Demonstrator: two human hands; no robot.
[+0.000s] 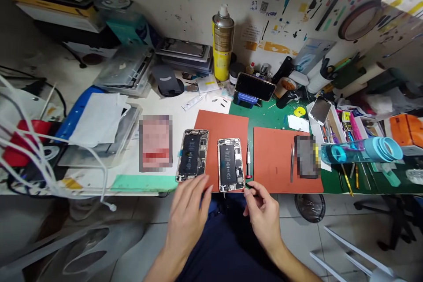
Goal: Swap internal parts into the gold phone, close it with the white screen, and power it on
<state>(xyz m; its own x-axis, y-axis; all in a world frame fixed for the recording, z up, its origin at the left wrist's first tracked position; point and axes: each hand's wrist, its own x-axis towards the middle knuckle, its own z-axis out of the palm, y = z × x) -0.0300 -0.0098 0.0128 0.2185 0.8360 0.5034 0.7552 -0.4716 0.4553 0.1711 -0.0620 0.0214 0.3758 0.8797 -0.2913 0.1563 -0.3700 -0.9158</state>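
Two opened smartphones lie with their batteries and boards exposed. The left phone (192, 154) sits slightly tilted across the edge of an orange-brown mat (211, 119). The right phone (230, 165) lies on that mat near the bench's front edge. My left hand (189, 211) is open, its fingers stretched toward the left phone's lower end. Loosely curled, my right hand (262, 207) is at the right phone's lower right corner. A gap shows between its thumb and forefinger; whether the thumb touches the phone I cannot tell. Just above these fingers lies a small screwdriver (249, 161).
A second orange-brown mat (274, 154) holds tweezers (292, 163) and a blurred dark item. A blue bottle (363, 150) lies by the tools at right. Behind stand a propped phone (255, 87) and a yellow spray can (222, 44). White cables (36, 150) hang at left.
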